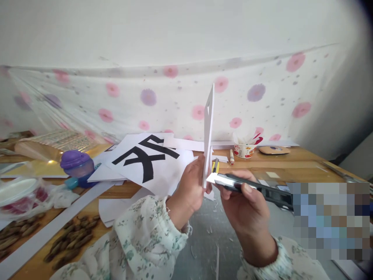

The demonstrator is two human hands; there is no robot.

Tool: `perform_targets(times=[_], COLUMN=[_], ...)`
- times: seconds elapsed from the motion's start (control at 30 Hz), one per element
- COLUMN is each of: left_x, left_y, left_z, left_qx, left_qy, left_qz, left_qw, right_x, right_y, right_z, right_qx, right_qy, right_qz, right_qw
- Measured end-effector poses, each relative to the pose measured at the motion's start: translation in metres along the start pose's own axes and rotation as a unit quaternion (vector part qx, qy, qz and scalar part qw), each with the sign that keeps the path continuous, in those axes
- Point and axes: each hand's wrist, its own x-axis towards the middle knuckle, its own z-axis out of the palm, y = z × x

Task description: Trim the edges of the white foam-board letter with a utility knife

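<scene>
The white card strip (208, 132) stands upright on edge, pinched at its lower end by the left hand (189, 186), fingers closed around it. It appears thin, light and easily bent or torn; grip low, close to the cut. To the right of the strip, the right hand (247, 202) is closed on a utility knife (250, 186), its blade tip touching the strip's lower edge. Left of the strip lies a printed sheet (148, 159); farther left, a purple-lidded jar (76, 165). Beyond the strip sits a small cup (244, 149).

Bright, soft daylight; edges warped, corners vignetted.
</scene>
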Motion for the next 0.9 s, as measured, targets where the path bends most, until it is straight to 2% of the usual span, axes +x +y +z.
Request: perform_targets(times=[0.23,0.53,0.6,0.77,0.9], left_x=[-0.003,-0.011,-0.013,-0.016,-0.017], left_y=[-0.007,-0.02,-0.021,-0.017,-0.015], left_z=[0.002,0.004,0.004,0.008,0.008], left_qx=[0.037,0.071,0.075,0.067,0.055], left_qy=[0.001,0.004,-0.001,-0.019,-0.054], left_qz=[-0.011,-0.044,-0.044,-0.062,-0.046], left_qw=[0.999,0.996,0.996,0.996,0.996], right_x=[0.006,0.017,0.018,0.018,0.017], right_y=[-0.003,-0.02,-0.023,-0.029,-0.03], right_z=[-0.007,-0.012,-0.013,-0.013,-0.014], right_qx=[-0.018,-0.016,-0.002,0.028,0.037], right_qy=[0.027,0.046,0.029,-0.034,-0.068], right_qz=[-0.019,-0.067,-0.067,-0.014,-0.007], right_qw=[0.999,0.997,0.997,0.999,0.997])
